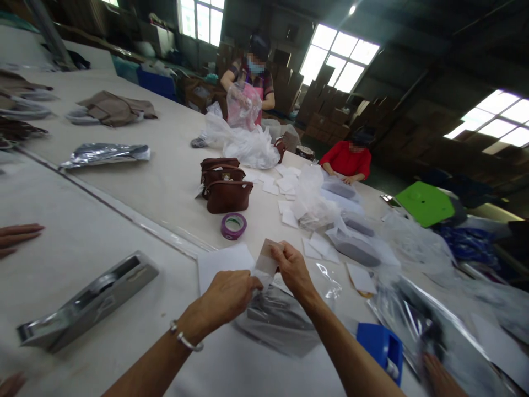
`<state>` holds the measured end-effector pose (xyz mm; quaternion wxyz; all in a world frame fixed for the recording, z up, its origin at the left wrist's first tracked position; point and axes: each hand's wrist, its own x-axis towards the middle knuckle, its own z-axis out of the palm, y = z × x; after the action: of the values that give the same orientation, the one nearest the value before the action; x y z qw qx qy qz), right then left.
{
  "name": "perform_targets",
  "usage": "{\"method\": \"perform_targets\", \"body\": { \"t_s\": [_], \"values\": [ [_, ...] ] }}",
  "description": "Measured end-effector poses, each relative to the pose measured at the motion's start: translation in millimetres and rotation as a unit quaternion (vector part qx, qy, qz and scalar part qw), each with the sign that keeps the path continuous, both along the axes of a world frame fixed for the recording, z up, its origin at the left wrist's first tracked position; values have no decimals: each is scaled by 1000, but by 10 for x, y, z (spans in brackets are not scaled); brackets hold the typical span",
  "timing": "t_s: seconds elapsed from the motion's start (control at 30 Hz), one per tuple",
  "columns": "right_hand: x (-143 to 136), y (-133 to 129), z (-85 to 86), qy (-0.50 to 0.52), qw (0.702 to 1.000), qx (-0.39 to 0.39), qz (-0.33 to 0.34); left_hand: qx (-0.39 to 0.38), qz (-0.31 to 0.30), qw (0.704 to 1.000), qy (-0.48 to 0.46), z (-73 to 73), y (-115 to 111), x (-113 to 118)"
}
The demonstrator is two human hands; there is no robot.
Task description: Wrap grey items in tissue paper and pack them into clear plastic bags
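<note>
Small pale paper card (268, 257) pinched upright by right hand (294, 268), long side pointing far, above clear shiny plastic bag (281, 320) flat on near middle of wide white desk (165, 176). Left hand (228, 296) pinching bag's edge. Purple tape ring (233, 225) and brown leather purses (225, 184) farther off. Blue tape holder (382, 347) near right. Dim storeroom, bright windows.

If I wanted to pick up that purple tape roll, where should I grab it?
The purple tape roll lies flat on the table with its hole facing up. Probably best to come from above, one finger in the hole and thumb on the outer rim. Nothing touches it.
</note>
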<state>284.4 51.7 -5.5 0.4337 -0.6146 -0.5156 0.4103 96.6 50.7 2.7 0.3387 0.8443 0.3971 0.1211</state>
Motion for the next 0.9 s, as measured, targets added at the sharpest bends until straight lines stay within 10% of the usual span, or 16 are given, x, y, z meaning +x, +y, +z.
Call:
{"method": "perform_targets", "body": {
  "t_s": [0.23,0.53,0.9],
  "values": [
    [5,-12,43,-69,997,-30,-9,-147,41,980,-130,-91,19,-145],
    [2,-147,311,130,965,-139,182,-405,259,770,-418,-133,31,-61],
    [296,-54,166,20,960,-171,222,-353,243,785,-448,81,67,29]
  ]
}}
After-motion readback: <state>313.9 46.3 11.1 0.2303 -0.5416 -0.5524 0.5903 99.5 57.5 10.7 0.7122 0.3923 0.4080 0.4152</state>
